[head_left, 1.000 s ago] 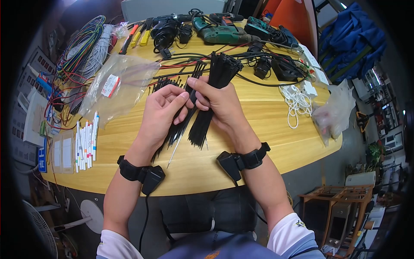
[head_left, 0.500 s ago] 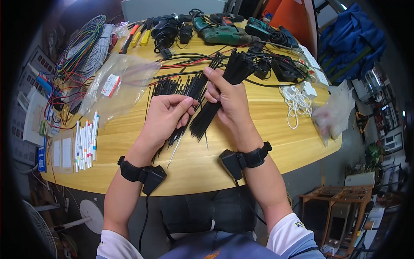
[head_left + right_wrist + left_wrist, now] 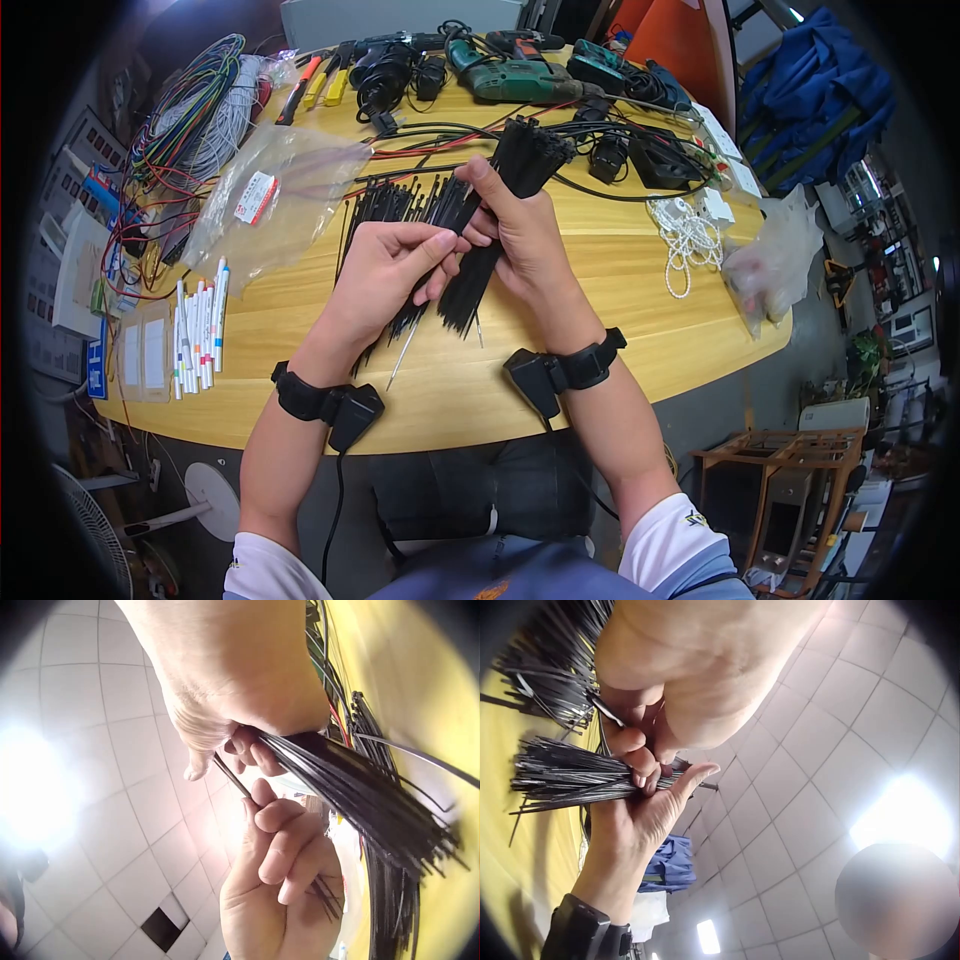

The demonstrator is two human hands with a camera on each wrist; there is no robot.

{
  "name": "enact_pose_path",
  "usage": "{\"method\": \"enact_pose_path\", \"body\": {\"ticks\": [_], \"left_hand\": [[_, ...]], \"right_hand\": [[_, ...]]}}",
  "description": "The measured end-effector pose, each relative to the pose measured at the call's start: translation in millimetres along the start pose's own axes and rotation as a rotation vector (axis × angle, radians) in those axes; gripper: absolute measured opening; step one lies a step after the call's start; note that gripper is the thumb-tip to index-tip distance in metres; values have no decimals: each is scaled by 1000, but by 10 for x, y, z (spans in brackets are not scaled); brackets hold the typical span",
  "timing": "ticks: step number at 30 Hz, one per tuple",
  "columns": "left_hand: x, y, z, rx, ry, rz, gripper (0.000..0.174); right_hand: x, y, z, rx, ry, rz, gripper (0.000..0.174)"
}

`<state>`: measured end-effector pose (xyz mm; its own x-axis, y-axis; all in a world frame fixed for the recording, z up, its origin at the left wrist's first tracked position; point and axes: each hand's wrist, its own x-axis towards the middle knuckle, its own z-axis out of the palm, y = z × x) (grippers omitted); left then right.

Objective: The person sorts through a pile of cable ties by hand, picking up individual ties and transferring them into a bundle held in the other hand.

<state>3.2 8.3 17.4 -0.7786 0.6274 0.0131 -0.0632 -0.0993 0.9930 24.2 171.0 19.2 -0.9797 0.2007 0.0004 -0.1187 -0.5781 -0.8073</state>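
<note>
In the head view my right hand [image 3: 530,240] grips a thick bundle of black cable ties [image 3: 533,160], heads up and tails fanning down toward me. The bundle leans to the right. Close against it, my left hand [image 3: 380,275] pinches a few loose cable ties [image 3: 236,780] between thumb and fingers; their upper ends meet the right thumb in the right wrist view. The fingers of both hands overlap at the bundle [image 3: 577,776] in the left wrist view. More cable ties [image 3: 390,200] lie in a pile on the table, partly hidden by the left hand.
A clear plastic bag [image 3: 290,200] and several markers [image 3: 203,330] lie to the left, beside coiled wires [image 3: 190,120]. Power drills [image 3: 520,80] and black cables stand along the back. White cord [image 3: 685,240] and a bagged item [image 3: 775,260] sit at the right.
My right hand swung out to the right with the bundle, then came back toward the left hand. The left hand has shifted slightly right, and more of the pile shows.
</note>
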Motion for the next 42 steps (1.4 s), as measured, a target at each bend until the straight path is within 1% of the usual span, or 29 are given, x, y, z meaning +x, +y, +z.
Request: {"method": "enact_pose_path", "body": {"ticks": [3,5,13,17,20,23,26,29,32,34,35,37,40,41,42], "left_hand": [[5,-16,0,-7,-25,-9,25],[8,-21,-1,-12,-35,-18,25],[12,-38,2,-40,-69,-96,25],[11,-43,15,-37,-56,-73,24],[11,-47,18,-37,-53,-64,24],[16,-57,15,-35,-54,-56,24],[13,-32,18,-28,-59,-68,24],[4,-18,31,-3,-76,-103,25],[0,-28,26,9,-90,-127,28],[5,-28,33,-28,-90,-112,30],[7,-16,31,-47,-66,-124,31],[18,15,25,-86,-16,-148,32],[37,15,-3,-37,131,-163,35],[55,-20,-16,-20,185,-172,32],[52,-36,-23,101,208,-189,31]], "right_hand": [[-4,-5,-12,-48,-9,26,33],[-25,7,5,-88,-27,40,36],[-30,-12,38,-59,46,55,33],[-29,-9,20,-27,33,58,30],[-28,-8,27,-58,44,63,30],[-34,-3,56,-67,64,38,32],[-8,21,-7,-33,34,51,35],[20,53,-1,-14,101,23,37],[31,36,-7,69,79,24,36],[40,39,4,117,143,26,33],[44,40,9,141,174,27,32],[44,-6,-48,180,134,42,34],[92,-55,-156,232,60,22,37],[96,-80,-184,260,37,14,38],[95,-93,-197,287,15,7,38]]}}
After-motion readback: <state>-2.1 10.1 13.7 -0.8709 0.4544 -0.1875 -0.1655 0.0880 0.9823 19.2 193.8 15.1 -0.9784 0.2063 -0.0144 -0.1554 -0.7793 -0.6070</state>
